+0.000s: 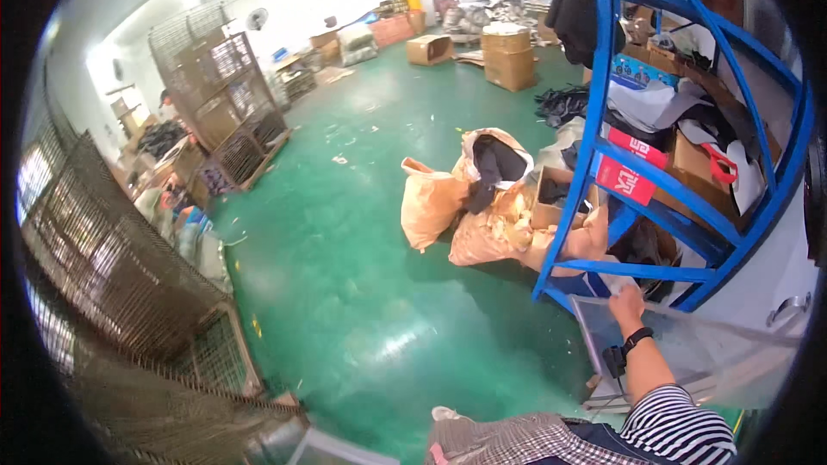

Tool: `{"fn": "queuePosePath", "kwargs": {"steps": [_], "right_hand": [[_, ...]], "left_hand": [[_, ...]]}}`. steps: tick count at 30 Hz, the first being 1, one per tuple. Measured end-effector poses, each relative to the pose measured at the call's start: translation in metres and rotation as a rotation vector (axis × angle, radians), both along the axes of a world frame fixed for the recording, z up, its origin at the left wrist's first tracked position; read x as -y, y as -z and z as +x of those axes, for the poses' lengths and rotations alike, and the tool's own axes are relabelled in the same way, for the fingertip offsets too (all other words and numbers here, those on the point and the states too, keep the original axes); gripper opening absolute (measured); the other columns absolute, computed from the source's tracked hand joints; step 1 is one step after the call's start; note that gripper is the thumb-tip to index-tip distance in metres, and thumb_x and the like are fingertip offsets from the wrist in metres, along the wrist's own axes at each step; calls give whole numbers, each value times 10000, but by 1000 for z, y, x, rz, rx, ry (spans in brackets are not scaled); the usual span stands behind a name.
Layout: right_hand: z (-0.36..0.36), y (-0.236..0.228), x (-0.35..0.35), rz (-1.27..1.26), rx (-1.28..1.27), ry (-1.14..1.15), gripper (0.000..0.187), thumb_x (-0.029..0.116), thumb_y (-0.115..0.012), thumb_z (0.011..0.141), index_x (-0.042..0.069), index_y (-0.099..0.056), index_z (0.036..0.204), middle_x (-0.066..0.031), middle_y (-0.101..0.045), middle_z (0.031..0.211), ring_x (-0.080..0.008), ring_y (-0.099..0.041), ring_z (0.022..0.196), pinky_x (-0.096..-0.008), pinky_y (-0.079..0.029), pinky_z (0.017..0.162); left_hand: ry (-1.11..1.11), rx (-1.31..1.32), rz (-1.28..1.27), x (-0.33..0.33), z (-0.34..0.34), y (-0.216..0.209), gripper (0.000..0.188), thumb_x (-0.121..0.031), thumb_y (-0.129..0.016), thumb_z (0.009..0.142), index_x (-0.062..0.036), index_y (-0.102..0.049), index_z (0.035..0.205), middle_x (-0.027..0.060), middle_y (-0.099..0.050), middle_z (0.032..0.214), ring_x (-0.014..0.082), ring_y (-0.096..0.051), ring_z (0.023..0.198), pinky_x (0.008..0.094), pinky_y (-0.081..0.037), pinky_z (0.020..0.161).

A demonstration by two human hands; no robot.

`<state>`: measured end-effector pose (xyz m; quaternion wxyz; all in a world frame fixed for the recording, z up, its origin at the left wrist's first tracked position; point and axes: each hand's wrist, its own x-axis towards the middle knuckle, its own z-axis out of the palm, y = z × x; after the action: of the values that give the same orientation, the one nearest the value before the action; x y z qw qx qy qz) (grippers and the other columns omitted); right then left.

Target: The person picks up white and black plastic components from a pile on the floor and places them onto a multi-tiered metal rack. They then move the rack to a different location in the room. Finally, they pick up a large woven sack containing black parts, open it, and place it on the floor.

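Observation:
My right hand (627, 301) reaches forward at the lower right, below the lowest bar of a blue metal rack (594, 112). Its fingers look curled, and what they hold, if anything, I cannot make out. A pale, whitish piece (610, 269) shows just beyond the fingers. Under the forearm, which has a black wristband (638, 338), lies a clear panel (689, 353) with a grey edge. No part of my left hand shows.
Orange sacks (431, 198) and an open carton (551, 198) stand on the green floor (345, 310) beside the rack, which holds dark and white cloth. Rusty wire-mesh cages (112, 250) line the left. Brown cartons (508, 60) and heaped bags stand farther back.

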<state>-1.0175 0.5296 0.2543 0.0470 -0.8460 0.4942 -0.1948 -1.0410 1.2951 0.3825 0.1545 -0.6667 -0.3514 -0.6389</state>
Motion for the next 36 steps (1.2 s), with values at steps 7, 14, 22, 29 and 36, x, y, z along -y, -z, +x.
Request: {"fn": "queuePosePath", "kwargs": {"steps": [7,14,22,29,36], "right_hand": [[71,89,-18,1096,69,282,117,66,-559,735,0,-608,816,-132,-587,670,-189,-563,511,-334,-467,411],[257,134,-84,1356,25,282,71,62,-545,764,5,-570,729,-102,-596,662,-195,-542,441,-301,-441,379],[563,228,-77,836,-1,-705,165,146,-541,743,23,-565,636,-83,-581,628,-194,-600,553,-327,-479,468],[832,135,-105,1376,147,-236,139,160,-521,804,38,-573,762,-72,-583,652,-195,-576,533,-313,-463,469],[908,195,-90,1355,-28,43,147,164,-529,783,45,-594,727,-90,-615,665,-195,-574,465,-307,-446,378]], "left_hand": [[919,165,-1293,73,319,53,396,-77,-480,825,101,-449,1177,227,-527,1085,281,-522,898,382,-429,803],[1148,-676,-1072,135,553,72,351,-166,-505,838,48,-519,1116,178,-555,1028,271,-524,865,374,-424,756],[986,-1317,-1352,103,693,181,319,-222,-521,815,-5,-579,1041,207,-573,971,356,-532,850,436,-428,734],[826,-1268,-1716,130,856,218,306,-226,-516,827,8,-576,1016,184,-589,969,360,-546,832,461,-437,712],[1055,-1582,-1200,105,1113,220,298,-229,-511,839,21,-572,990,162,-606,967,364,-561,814,486,-446,690]]}}
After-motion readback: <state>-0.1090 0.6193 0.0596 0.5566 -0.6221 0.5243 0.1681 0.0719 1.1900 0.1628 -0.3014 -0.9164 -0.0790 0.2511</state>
